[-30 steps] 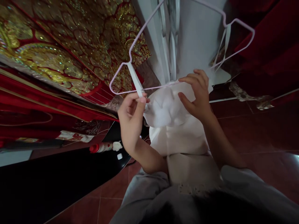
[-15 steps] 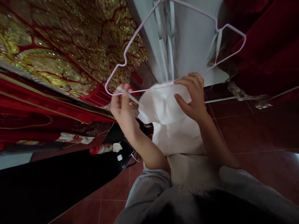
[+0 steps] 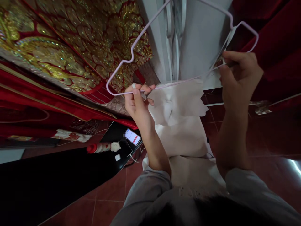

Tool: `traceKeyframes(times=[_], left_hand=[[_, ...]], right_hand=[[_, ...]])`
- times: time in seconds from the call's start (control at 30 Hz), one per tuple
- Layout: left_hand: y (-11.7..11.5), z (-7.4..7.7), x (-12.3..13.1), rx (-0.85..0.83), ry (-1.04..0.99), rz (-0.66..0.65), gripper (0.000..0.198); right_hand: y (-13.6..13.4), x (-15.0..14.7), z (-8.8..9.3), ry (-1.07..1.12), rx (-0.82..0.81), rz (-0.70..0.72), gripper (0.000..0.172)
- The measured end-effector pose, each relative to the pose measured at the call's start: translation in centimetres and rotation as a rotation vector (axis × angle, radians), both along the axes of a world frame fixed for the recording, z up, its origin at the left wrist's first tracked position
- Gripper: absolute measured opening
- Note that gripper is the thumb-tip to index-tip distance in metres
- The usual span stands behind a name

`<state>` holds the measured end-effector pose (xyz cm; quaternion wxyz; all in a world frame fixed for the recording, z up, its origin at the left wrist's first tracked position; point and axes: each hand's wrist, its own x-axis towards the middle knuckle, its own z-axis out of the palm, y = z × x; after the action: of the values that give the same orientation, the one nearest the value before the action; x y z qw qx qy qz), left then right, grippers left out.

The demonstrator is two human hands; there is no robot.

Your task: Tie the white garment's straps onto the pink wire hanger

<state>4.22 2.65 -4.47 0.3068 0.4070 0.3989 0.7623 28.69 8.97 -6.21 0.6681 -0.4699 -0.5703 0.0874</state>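
A pale pink clothes hanger (image 3: 133, 47) spans the upper middle, its top cut off by the frame. Around the left part of its lower bar my left hand (image 3: 141, 103) is closed, with a bit of white at the fingers. My right hand (image 3: 243, 70) pinches a thin white strap (image 3: 227, 42) beside the bar's right part. This strap loops over the notch in the hanger's right shoulder. From below the bar hangs a white garment (image 3: 181, 103), draped down towards my lap; how its left side is fastened is hidden behind my left hand.
Gold-sequined red garments (image 3: 94, 40) hang at the left. A black table (image 3: 70, 182) holds a red-capped bottle (image 3: 98, 147), a lit phone (image 3: 133, 137) and a small white case (image 3: 118, 157). Dark red cloth (image 3: 279, 47) hangs at the right, above a red tiled floor (image 3: 270, 135).
My right hand has moved right and up from above the garment and now pinches the strap. My left hand has slid right along the bar. The hanger's right end has shifted right.
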Motion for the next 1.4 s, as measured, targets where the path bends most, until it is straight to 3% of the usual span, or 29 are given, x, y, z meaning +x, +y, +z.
traceKeyframes(times=[0.1,0.23,0.33,0.43,0.6,0.73,0.83,0.87,0.9,1.07,1.17,1.33,1.4], left_hand=[[0.1,-0.2,-0.1,-0.014,0.000,0.014,0.029],[0.2,-0.1,-0.1,-0.033,0.019,0.041,0.028],[0.0,0.0,-0.1,0.019,0.000,0.023,0.027],[-0.1,0.2,-0.2,0.046,0.004,0.013,0.028],[0.0,-0.3,-0.6,0.084,-0.014,-0.043,0.030],[0.2,-0.7,-0.7,0.063,-0.014,-0.060,0.032],[0.2,-0.8,-0.4,0.058,-0.026,-0.058,0.032],[0.2,-0.7,-0.2,0.058,-0.032,-0.056,0.031],[0.2,-0.7,0.0,0.057,-0.038,-0.056,0.030],[0.1,-0.9,0.6,0.040,-0.097,-0.063,0.022],[0.1,-1.2,-0.2,0.022,-0.031,0.085,0.023],[0.5,-1.5,-2.7,0.066,-0.010,0.612,0.024],[0.8,-1.5,-3.9,0.116,0.056,0.682,0.021]], right_hand=[[0.8,0.6,1.6,-0.010,-0.117,0.009,0.037],[-0.1,-0.1,3.3,0.053,-0.199,0.031,0.028],[-1.0,-0.9,4.5,0.012,-0.087,0.141,0.037],[0.0,-0.7,5.2,-0.075,0.119,0.227,0.052],[4.4,3.0,3.2,-0.151,0.390,0.256,0.079],[4.1,4.0,0.7,0.070,0.509,-0.003,0.055],[1.0,1.7,0.2,0.170,0.679,-0.169,0.034],[-0.1,0.6,0.2,0.164,0.678,-0.159,0.034],[-1.1,-0.4,0.3,0.118,0.615,-0.108,0.038],[-3.2,-2.7,0.0,-0.338,-0.037,0.281,0.049],[-3.4,-2.3,-0.6,-0.380,-0.105,0.314,0.047],[-3.8,-2.2,-1.1,-0.388,-0.086,0.341,0.048],[-3.8,-2.3,-1.1,-0.389,-0.089,0.336,0.048]])
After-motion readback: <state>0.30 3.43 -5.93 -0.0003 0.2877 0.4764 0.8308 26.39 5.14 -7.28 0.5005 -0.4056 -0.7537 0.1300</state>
